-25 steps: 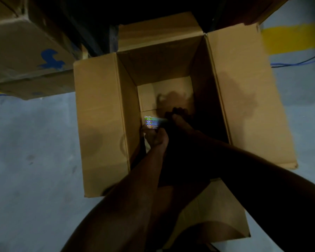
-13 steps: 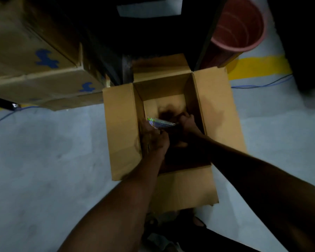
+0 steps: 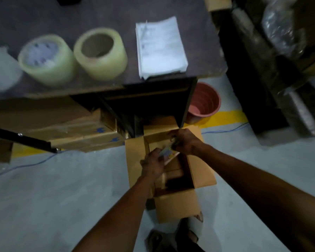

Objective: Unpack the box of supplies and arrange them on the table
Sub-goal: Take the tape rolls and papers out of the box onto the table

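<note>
Where the dark table [image 3: 116, 13] overhangs the open cardboard box [image 3: 204, 171], two tape rolls [image 3: 100, 53] and a stack of white sheets [image 3: 160, 48] already lie on it, with a red bucket [image 3: 205, 104] on the floor behind. Inside the box sit smaller brown cartons [image 3: 173, 173]. Both hands, left [image 3: 153, 165] and right [image 3: 185, 141], grip a small shiny packet [image 3: 168, 153] (contents unreadable), now lifted above the rim rather than deep inside.
</note>
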`<control>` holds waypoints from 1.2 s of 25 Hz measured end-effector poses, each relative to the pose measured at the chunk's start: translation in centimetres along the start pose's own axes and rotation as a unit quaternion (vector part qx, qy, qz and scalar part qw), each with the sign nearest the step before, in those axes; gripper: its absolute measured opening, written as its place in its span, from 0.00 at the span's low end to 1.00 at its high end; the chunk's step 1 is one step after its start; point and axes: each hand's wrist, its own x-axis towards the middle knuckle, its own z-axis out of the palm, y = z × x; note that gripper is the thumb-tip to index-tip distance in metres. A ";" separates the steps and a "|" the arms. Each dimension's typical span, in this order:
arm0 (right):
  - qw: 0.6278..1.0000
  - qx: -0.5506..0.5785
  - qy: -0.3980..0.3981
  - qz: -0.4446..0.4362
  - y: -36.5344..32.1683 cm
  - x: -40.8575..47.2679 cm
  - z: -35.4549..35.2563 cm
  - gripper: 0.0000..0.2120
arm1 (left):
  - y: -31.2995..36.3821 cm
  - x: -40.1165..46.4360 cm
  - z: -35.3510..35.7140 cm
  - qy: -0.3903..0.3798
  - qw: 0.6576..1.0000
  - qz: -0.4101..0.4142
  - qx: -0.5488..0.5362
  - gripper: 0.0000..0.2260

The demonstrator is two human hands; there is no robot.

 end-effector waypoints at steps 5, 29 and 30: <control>0.940 0.200 0.247 0.127 -6.4 -8.4 -5.0 0.29 | 6.9 -7.5 -5.6 -0.039 0.987 -0.010 -0.157 0.07; 0.844 0.503 0.186 0.030 -14.8 -13.4 -23.2 0.06 | 24.7 -12.4 -17.9 0.033 0.902 0.001 -0.431 0.13; 0.842 0.502 0.197 0.031 -14.9 -12.3 -24.1 0.05 | 25.4 -12.3 -18.6 0.023 0.898 0.003 -0.439 0.13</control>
